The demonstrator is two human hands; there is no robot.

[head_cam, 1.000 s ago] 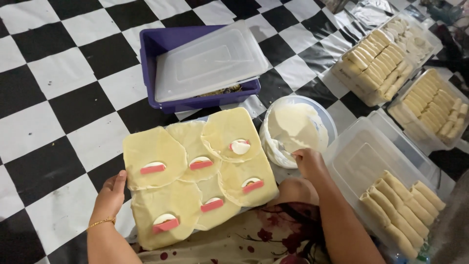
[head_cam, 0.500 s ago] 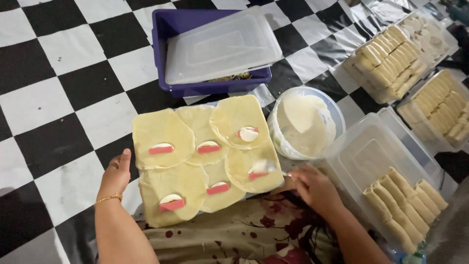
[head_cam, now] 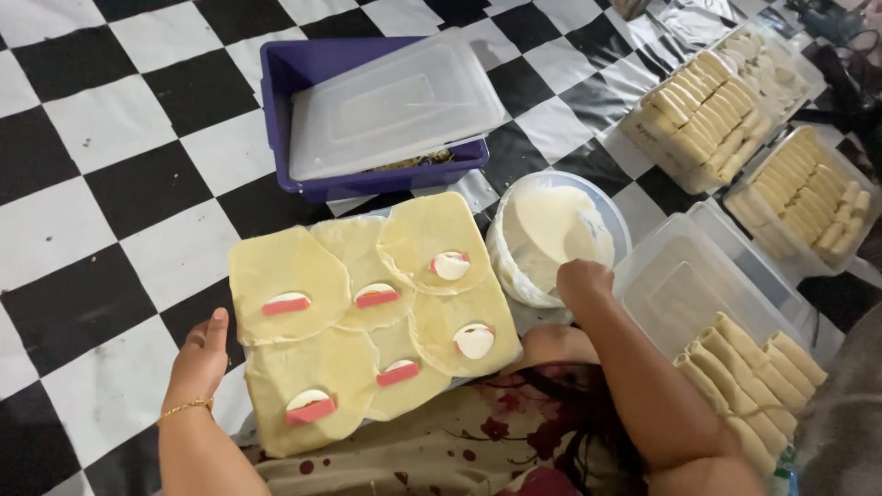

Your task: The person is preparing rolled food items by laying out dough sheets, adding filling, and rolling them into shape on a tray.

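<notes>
Thin, pale yellow pastry wrappers [head_cam: 367, 312] look soft, matt and slightly floury, each topped with a smooth pink sausage strip [head_cam: 378, 296], some with a glossy white egg slice [head_cam: 474, 341]. The round white bowl [head_cam: 510, 266] is smooth plastic, holding a creamy, wet-looking white paste [head_cam: 551, 234]. The purple rectangular tub [head_cam: 303, 83] is shiny plastic under a frosted translucent plastic lid [head_cam: 395, 101]. Clear plastic containers [head_cam: 680, 276] hold matt, dry-looking rolled pastries [head_cam: 744, 358]. The black-and-white chequered floor covering [head_cam: 101, 165] has a slight vinyl sheen. A gold metal bangle [head_cam: 184, 409] glints.

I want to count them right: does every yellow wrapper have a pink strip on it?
Yes, each of the six yellow wrappers carries a pink strip, and some also have a white slice.
</notes>
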